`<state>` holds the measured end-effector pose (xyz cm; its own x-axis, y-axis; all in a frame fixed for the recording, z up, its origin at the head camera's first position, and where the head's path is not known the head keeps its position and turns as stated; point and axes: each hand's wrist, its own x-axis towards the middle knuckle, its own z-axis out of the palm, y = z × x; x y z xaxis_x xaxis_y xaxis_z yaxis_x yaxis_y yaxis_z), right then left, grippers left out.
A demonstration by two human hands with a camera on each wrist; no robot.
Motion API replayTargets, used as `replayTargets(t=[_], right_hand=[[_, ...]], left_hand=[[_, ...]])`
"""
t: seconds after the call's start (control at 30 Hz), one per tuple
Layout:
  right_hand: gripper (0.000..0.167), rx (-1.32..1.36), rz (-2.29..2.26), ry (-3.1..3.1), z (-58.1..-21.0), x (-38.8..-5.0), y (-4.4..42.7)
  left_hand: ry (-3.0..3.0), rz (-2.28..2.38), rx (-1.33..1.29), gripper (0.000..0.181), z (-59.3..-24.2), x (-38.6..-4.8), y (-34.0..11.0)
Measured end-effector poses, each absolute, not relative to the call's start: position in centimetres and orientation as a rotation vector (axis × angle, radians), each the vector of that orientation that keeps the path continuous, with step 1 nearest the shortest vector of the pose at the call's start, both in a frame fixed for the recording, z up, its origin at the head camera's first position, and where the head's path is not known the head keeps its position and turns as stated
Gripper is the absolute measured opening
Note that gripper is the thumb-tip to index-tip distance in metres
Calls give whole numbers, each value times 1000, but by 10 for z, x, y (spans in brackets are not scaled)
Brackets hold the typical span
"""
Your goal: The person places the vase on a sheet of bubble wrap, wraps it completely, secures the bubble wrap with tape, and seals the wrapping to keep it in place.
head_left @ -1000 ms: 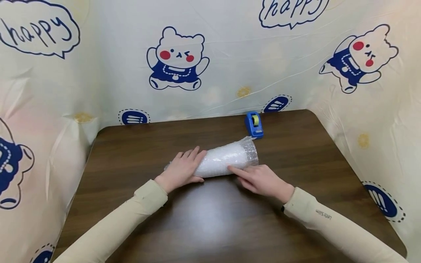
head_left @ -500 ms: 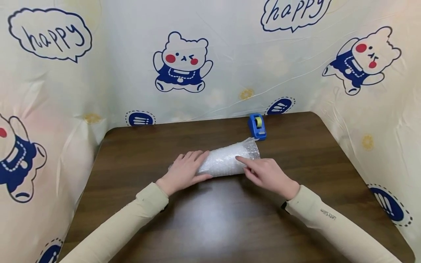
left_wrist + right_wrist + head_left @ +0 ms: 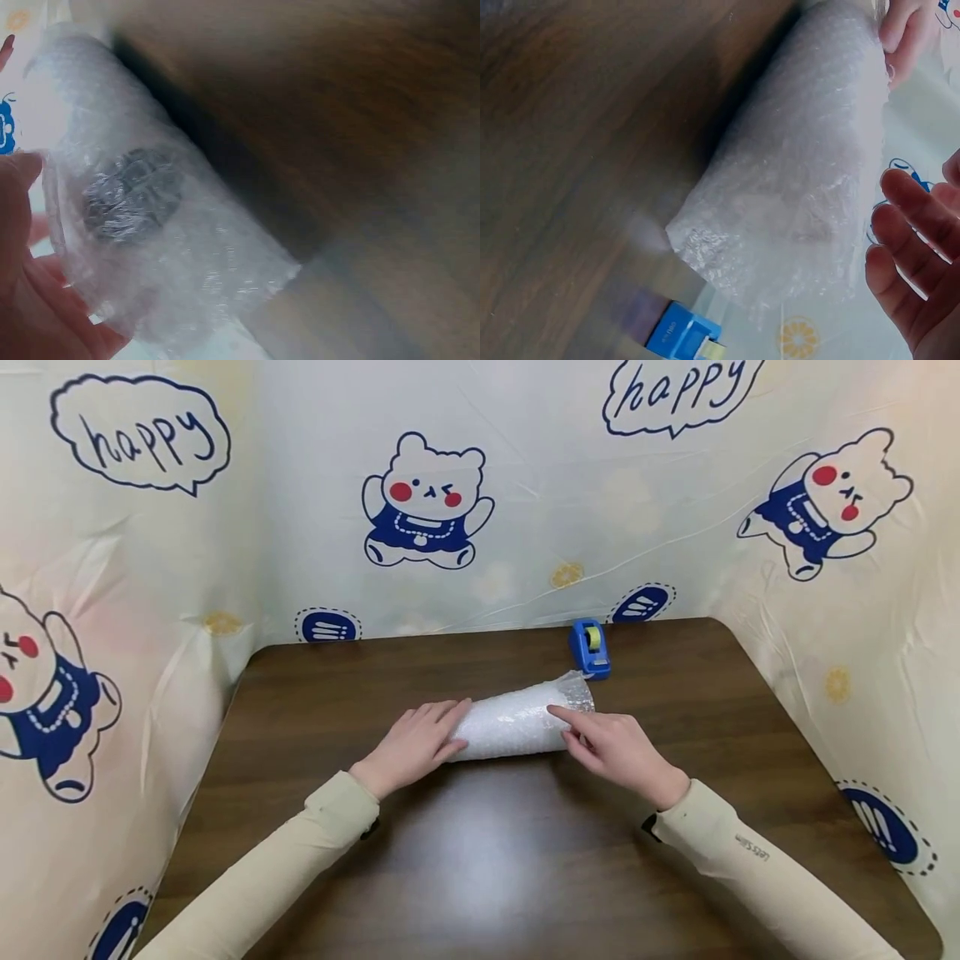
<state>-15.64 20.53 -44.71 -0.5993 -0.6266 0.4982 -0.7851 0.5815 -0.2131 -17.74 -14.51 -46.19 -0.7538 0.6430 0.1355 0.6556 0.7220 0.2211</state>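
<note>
A white cylindrical bundle of bubble wrap lies on its side at the middle of the table. Through its left end, a round dark grey shape shows under the clear film; its kind cannot be told. My left hand rests over that left end, fingers on top and thumb at the near side. At the other end, my right hand has its index finger extended to the wrap's upper surface. In the right wrist view, the fingers are loosely bent, beside the bundle.
A blue tape dispenser with yellowish tape stands just behind the bundle's right end, near the table's back edge. The dark wooden table is enclosed by a printed curtain at the back and sides.
My right hand has moved up and slightly right along the bundle, from its near side to its top. The bundle stays in about the same place, and the view has shifted slightly.
</note>
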Motion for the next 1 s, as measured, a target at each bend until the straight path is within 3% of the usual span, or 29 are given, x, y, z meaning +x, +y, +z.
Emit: replayTargets(t=[0.23, 0.57, 0.8, 1.0], right_hand=[[43, 1104, 612, -2439, -454, -156, 210], [44, 1101, 649, -2519, -458, -153, 213], [43, 1114, 668, -2536, -458, -154, 213], [44, 1129, 686, -2593, -459, -154, 215]], left_hand=[[-2916, -485, -1019, 80, -467, -181, -163], [-3054, -613, -1016, 87, -468, -184, -163], [-3027, -570, -1066, 68, -477, -187, -164], [-3038, -613, -1058, 67, -481, -189, -162]])
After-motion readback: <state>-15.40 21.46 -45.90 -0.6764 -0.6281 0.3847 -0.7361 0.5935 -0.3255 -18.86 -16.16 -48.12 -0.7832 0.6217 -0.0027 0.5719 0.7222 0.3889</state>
